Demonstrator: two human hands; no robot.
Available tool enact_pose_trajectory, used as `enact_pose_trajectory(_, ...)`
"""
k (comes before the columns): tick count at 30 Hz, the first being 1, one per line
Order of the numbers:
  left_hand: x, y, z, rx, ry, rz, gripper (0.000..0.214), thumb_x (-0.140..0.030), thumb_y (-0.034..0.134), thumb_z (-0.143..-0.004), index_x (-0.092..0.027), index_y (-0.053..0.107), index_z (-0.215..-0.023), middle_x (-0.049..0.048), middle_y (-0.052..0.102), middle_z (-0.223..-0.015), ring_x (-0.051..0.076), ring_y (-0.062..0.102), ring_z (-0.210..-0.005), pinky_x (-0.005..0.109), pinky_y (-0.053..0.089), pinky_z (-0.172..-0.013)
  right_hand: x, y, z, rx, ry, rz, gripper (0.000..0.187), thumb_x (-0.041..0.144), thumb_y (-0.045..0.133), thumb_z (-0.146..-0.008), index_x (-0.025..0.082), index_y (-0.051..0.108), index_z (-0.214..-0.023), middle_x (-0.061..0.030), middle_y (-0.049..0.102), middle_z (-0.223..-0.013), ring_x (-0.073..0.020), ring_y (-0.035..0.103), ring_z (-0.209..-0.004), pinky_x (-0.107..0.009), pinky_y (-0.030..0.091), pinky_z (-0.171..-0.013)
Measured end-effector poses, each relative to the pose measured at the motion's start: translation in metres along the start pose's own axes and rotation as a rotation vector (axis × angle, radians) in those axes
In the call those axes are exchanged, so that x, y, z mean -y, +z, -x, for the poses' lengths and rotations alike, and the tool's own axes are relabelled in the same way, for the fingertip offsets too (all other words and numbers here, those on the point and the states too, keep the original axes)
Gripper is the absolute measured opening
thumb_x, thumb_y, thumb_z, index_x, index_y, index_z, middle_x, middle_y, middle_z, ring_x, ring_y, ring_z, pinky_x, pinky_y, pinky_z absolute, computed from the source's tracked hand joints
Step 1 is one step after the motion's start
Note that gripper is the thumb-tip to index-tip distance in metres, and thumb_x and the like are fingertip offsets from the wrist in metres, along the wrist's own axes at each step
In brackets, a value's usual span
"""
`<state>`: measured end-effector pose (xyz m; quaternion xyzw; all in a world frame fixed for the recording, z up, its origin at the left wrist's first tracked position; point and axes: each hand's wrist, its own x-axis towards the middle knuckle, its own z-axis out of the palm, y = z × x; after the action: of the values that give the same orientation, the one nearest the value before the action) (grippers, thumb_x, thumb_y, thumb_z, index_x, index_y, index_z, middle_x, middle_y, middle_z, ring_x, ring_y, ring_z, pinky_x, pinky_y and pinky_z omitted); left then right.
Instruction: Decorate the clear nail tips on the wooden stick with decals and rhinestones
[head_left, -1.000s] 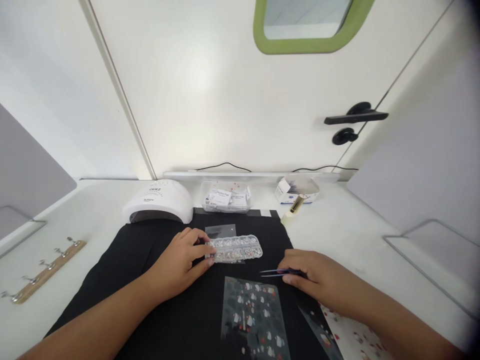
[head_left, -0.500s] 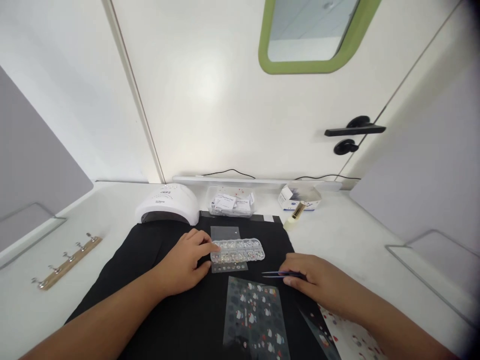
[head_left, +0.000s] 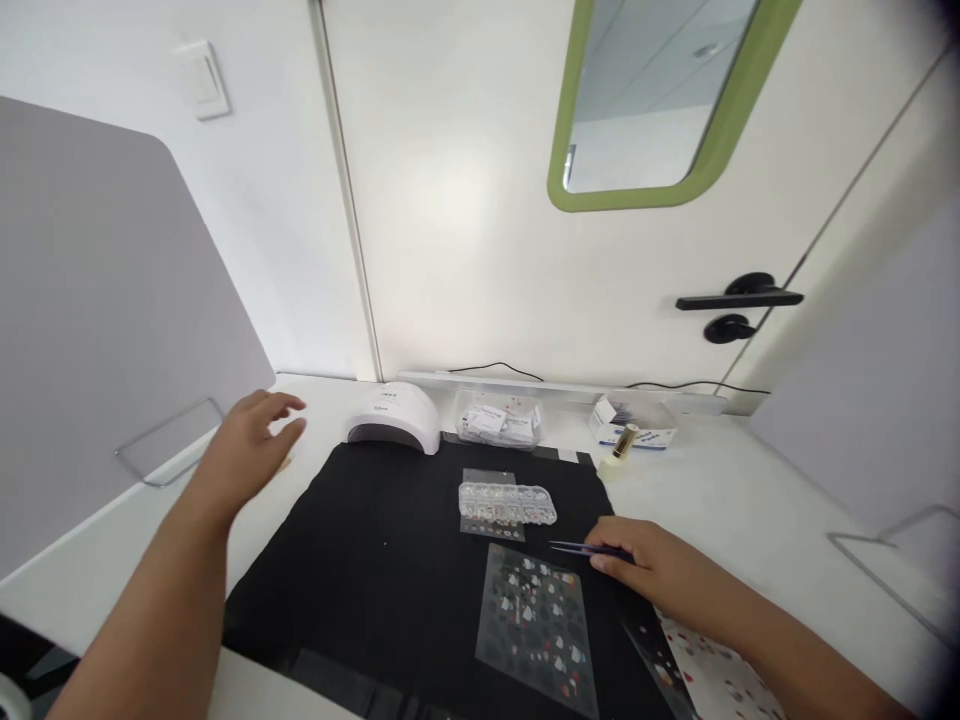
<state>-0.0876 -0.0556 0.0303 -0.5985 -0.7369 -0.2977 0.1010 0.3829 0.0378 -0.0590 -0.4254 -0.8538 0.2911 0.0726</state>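
My left hand [head_left: 251, 445] is raised over the table's left side, fingers apart and holding nothing; a bit of the wooden nail-tip stand [head_left: 284, 464] peeks out behind it, the rest hidden. Between the fingers of my right hand [head_left: 634, 560] is a pair of dark tweezers [head_left: 574, 547], its tips pointing left over the black mat [head_left: 360, 560]. Left of the tips, a clear compartment box of small gems [head_left: 507, 503] lies across a clear sticker sheet [head_left: 491, 532]. Nearer to me is a larger transparent sticker sheet [head_left: 536, 625] with white and red figures.
A white nail lamp [head_left: 395, 412] stands at the mat's back left. Behind the mat are a clear tray of white packets [head_left: 499, 420], a small box [head_left: 637, 422] and a gold-capped bottle [head_left: 619, 450]. A patterned sheet [head_left: 720, 675] lies under my right forearm.
My left hand has let go of the gem box and moved left, off the mat. The view has turned left. My right hand still holds the tweezers in about the same place.
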Motion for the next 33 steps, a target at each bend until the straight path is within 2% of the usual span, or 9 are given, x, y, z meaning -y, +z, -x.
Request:
enact_pose_trajectory(3, 0.051, -0.013, 0.014, 0.006, -0.21, -0.078, 0.033, -0.044, 0.055, -0.081, -0.019, 0.063, -0.102, 0.0121, 0.063, -0.094, 0.034, 0.061, -0.092, 0.048, 0.049, -0.077, -0.001, 0.0, -0.001, 0.007, -0.013, 0.005, 0.029, 0.045, 0.047, -0.093, 0.024, 0.068, -0.09, -0.0054, 0.071, -0.098, -0.0254, 0.064, -0.092, -0.035, 0.047, -0.083)
enact_pose_trajectory(5, 0.077, -0.012, 0.028, 0.008, -0.308, -0.096, 0.041, -0.048, 0.054, -0.081, -0.019, 0.06, -0.109, 0.0144, 0.064, -0.099, 0.035, 0.063, -0.092, 0.048, 0.05, -0.076, -0.001, 0.0, -0.001, 0.013, -0.008, 0.005, 0.031, 0.046, 0.047, -0.093, 0.024, 0.068, -0.09, -0.0058, 0.071, -0.099, -0.0258, 0.064, -0.093, -0.036, 0.047, -0.084)
enact_pose_trajectory(9, 0.107, 0.003, 0.052, 0.009, -0.408, -0.112, 0.059, -0.057, 0.053, -0.081, -0.02, 0.051, -0.128, 0.0169, 0.062, -0.117, 0.039, 0.06, -0.107, 0.05, 0.05, -0.082, 0.001, 0.0, -0.002, 0.011, 0.002, 0.001, 0.034, 0.049, 0.045, -0.094, 0.024, 0.068, -0.09, -0.0063, 0.071, -0.099, -0.0262, 0.064, -0.094, -0.037, 0.047, -0.085)
enact_pose_trajectory(14, 0.124, 0.012, 0.063, 0.139, -0.444, -0.076, 0.076, -0.064, 0.054, -0.081, -0.026, 0.038, -0.145, 0.0147, 0.06, -0.13, 0.037, 0.061, -0.111, 0.046, 0.05, -0.085, 0.002, 0.0, -0.001, 0.012, 0.014, -0.015, 0.035, 0.049, 0.045, -0.094, 0.024, 0.068, -0.091, -0.0063, 0.071, -0.099, -0.026, 0.065, -0.092, -0.037, 0.048, -0.084)
enact_pose_trajectory(17, 0.134, 0.01, 0.064, 0.218, -0.492, -0.094, 0.083, -0.065, 0.056, -0.079, -0.021, 0.037, -0.146, 0.018, 0.061, -0.129, 0.041, 0.06, -0.112, 0.049, 0.049, -0.084, 0.0, 0.0, 0.0, 0.01, 0.018, -0.02, 0.036, 0.051, 0.046, -0.094, 0.024, 0.069, -0.092, -0.0061, 0.071, -0.1, -0.0267, 0.065, -0.093, -0.038, 0.049, -0.085)
enact_pose_trajectory(19, 0.139, 0.01, 0.066, 0.267, -0.527, -0.102, 0.083, -0.063, 0.058, -0.077, -0.017, 0.041, -0.143, 0.0194, 0.064, -0.123, 0.04, 0.064, -0.105, 0.048, 0.049, -0.08, -0.002, -0.001, 0.0, 0.01, 0.018, -0.019, 0.037, 0.053, 0.046, -0.094, 0.024, 0.069, -0.092, -0.0061, 0.071, -0.1, -0.0272, 0.065, -0.095, -0.039, 0.049, -0.087)
enact_pose_trajectory(26, 0.147, 0.011, 0.066, 0.372, -0.574, -0.131, 0.045, -0.047, 0.063, -0.071, -0.019, 0.067, -0.106, 0.0144, 0.072, -0.101, 0.034, 0.068, -0.083, 0.043, 0.05, -0.07, -0.002, -0.003, 0.0, 0.023, 0.015, -0.008, 0.037, 0.052, 0.045, -0.093, 0.024, 0.069, -0.092, -0.007, 0.071, -0.099, -0.0272, 0.065, -0.094, -0.039, 0.049, -0.086)
enact_pose_trajectory(29, 0.144, 0.011, 0.064, 0.385, -0.565, -0.144, 0.033, -0.045, 0.061, -0.072, -0.021, 0.07, -0.093, 0.0111, 0.072, -0.088, 0.034, 0.067, -0.079, 0.043, 0.049, -0.069, 0.0, -0.003, 0.002, 0.014, 0.031, -0.003, 0.034, 0.05, 0.046, -0.093, 0.024, 0.069, -0.092, -0.0067, 0.071, -0.1, -0.0266, 0.065, -0.094, -0.038, 0.049, -0.085)
enact_pose_trajectory(33, 0.137, 0.011, 0.061, 0.367, -0.519, -0.141, 0.032, -0.045, 0.061, -0.074, -0.02, 0.072, -0.09, 0.01, 0.072, -0.084, 0.034, 0.066, -0.08, 0.042, 0.048, -0.069, 0.003, -0.003, 0.004, 0.003, 0.032, -0.001, 0.032, 0.047, 0.047, -0.093, 0.024, 0.069, -0.093, -0.0066, 0.071, -0.102, -0.026, 0.065, -0.094, -0.038, 0.049, -0.085)
